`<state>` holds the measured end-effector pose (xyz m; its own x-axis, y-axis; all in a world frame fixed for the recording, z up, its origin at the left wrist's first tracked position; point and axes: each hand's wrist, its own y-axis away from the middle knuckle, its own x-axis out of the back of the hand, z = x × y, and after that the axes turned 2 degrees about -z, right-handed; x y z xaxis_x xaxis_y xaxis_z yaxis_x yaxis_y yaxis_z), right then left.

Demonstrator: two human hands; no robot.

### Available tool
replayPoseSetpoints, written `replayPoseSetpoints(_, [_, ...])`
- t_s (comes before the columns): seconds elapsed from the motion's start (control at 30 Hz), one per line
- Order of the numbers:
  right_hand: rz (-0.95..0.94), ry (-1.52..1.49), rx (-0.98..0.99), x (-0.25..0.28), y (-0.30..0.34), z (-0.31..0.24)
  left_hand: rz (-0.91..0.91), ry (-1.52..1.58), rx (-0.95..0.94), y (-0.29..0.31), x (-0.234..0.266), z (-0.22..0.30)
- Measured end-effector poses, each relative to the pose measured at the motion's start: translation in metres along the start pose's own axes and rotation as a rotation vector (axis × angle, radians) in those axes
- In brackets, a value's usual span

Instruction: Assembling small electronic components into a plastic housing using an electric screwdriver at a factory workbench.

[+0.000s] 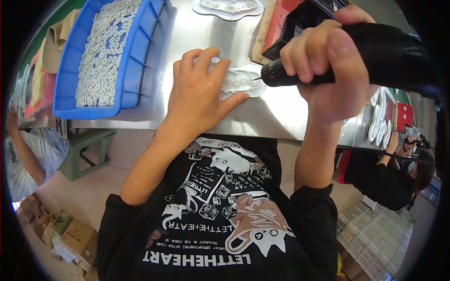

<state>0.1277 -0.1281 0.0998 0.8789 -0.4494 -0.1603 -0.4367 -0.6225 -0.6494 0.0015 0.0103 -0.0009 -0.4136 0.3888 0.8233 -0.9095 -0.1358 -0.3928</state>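
Observation:
A white plastic housing (pixel 241 81) with several small parts inside lies flat on the metal table in front of me. My left hand (pixel 199 89) holds it down, with the fingers over its left end and the thumb at its near edge; that end is partly hidden. My right hand (pixel 330 61) is wrapped round a black electric screwdriver (pixel 393 58), which is tilted nearly level. Its thin bit points left and reaches the right end of the housing; whether it touches a screw there, I cannot tell.
A blue bin (pixel 131 75) full of small white gear-like parts stands at the left on the metal table (pixel 276 122). Another white housing (pixel 229 6) lies at the far edge. A black box (pixel 300 30) sits behind the screwdriver. People work at left and right, beside more white pieces (pixel 378 122).

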Motion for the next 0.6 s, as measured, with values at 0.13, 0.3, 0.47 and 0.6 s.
replayPoseSetpoints(0.13, [0.527, 0.033, -0.139, -0.04, 0.001, 0.011, 0.007, 0.004, -0.009, 0.002, 0.0, -0.001])
replayPoseSetpoints(0.3, [0.503, 0.02, -0.203, -0.036, 0.005, 0.018, 0.01, 0.026, 0.018, 0.001, 0.001, 0.0])
replayPoseSetpoints(0.47, [0.259, -0.012, -0.124, -0.005, 0.01, 0.031, 0.006, 0.024, 0.023, 0.001, 0.002, 0.0])
replayPoseSetpoints(0.6, [0.01, -0.011, -0.105, 0.007, 0.012, 0.039, 0.023, 0.137, 0.056, 0.001, 0.006, -0.007])
